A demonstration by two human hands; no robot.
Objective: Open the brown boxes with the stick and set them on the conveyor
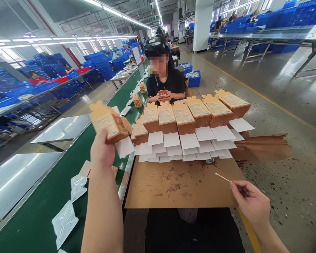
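Observation:
My left hand (102, 151) is closed round a small tan-and-brown cardboard box (109, 123), raised over the edge of the green belt. A white flap (125, 147) hangs open at the near end of that box. Over the right edge of the brown board, my right hand (250, 200) pinches a thin cotton swab (222, 176), its pale tip pointing up and left. Beyond the board's bare part stand stacked boxes of the same kind (184, 117), with their white flaps (189, 141) sticking out toward me in rows.
A green conveyor belt (39, 218) runs along the left, carrying plastic-wrapped packets (65, 223). The brown board (158, 189) shows dark smudges. Across the stack a co-worker (165, 80) holds a small brown item. Brown paper (263, 147) sticks out at right; blue crates (194, 78) stand on the floor.

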